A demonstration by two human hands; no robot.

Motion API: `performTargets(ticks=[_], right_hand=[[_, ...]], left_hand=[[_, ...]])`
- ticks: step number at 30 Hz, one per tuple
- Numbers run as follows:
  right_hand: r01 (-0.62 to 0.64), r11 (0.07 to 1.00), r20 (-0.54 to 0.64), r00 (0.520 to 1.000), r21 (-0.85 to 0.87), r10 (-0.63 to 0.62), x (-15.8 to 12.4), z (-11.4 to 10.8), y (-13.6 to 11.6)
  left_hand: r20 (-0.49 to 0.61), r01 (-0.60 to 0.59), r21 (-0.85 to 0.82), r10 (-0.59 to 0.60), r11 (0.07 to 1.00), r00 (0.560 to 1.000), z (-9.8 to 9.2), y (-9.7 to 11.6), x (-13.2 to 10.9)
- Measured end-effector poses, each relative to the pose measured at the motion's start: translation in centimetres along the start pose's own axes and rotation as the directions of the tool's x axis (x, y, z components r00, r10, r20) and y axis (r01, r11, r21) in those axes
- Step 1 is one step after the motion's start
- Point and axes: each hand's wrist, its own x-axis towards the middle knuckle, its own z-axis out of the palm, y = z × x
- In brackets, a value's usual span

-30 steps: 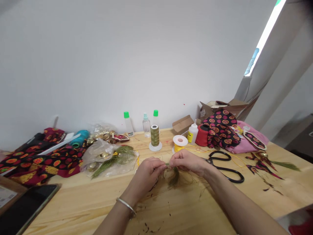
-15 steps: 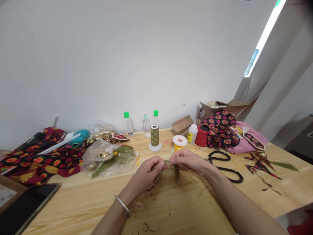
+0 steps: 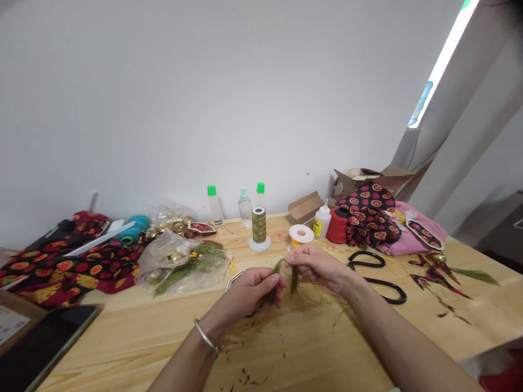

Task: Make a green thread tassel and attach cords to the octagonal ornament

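The bundle of olive-green threads [image 3: 293, 280] is just below and right of the centre of the frame, bent over between the person's two hands, its loose ends hanging toward the tabletop [image 3: 155, 354]. The right hand [image 3: 316, 265] has its thumb and fingers pinched together on the upper part of the bundle. The left hand [image 3: 258, 287] is curled at the bundle's left side; strands run to its fingers, but whether its grip is closed on them is unclear. A silver bangle [image 3: 206, 338] circles the left wrist. A pale-edged piece [image 3: 233, 278] shows partly from behind the left hand.

Just beyond the hands, near the middle of the frame, an olive thread spool [image 3: 259, 226] stands upright, with a yellow thread spool [image 3: 301, 233] to its right, partly hidden by the right hand. Farther right are a white glue bottle [image 3: 321, 224], a red thread cone [image 3: 336, 227] and black scissor handles [image 3: 389, 292]. A tied green tassel [image 3: 175, 274] lies on clear plastic at centre left, and a dark phone [image 3: 47, 345] at lower left.
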Motion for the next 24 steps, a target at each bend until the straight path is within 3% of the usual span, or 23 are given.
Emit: performTargets(ticks=[4, 8, 11, 13, 14, 17, 19, 24], right_hand=[[0.006, 0.998, 0.016, 1.0, 0.054, -0.007, 0.0, 0.1, 0.1], [0.0, 0.998, 0.014, 1.0, 0.067, -0.001, 0.1, 0.2, 0.4], [0.005, 0.999, 0.023, 1.0, 0.041, -0.006, 0.1, 0.2, 0.4], [0.015, 1.0, 0.019, 1.0, 0.011, -0.015, 0.0, 0.2, 0.3], [0.019, 1.0, 0.017, 1.0, -0.007, -0.019, 0.0, 0.2, 0.2], [0.032, 0.998, 0.022, 0.999, -0.06, -0.031, -0.1, 0.2, 0.1], [0.035, 0.996, 0.032, 0.999, -0.079, -0.033, -0.1, 0.3, 0.2], [0.035, 0.995, 0.026, 0.999, -0.095, -0.033, 0.1, 0.4, 0.5]], left_hand=[[0.046, 0.039, -0.249, -0.028, 0.968, 0.999, 0.3, -0.2, 0.0], [0.044, 0.06, -0.244, -0.051, 0.968, 0.998, 0.4, -0.4, 0.0], [-0.003, 0.005, -0.026, -0.006, 1.0, 1.0, 0.1, -0.4, 0.1], [-0.126, -0.104, 0.205, 0.131, 0.973, 0.983, -0.2, -0.1, 0.1], [-0.212, -0.153, 0.318, 0.228, 0.936, 0.95, -0.4, 0.0, 0.1], [-0.399, -0.22, 0.584, 0.512, 0.782, 0.761, -0.8, 0.6, -0.1], [-0.358, -0.23, 0.707, 0.619, 0.669, 0.699, -0.9, 0.8, -0.2], [-0.138, -0.295, 0.797, 0.635, 0.526, 0.76, -0.2, 0.4, -0.1]])
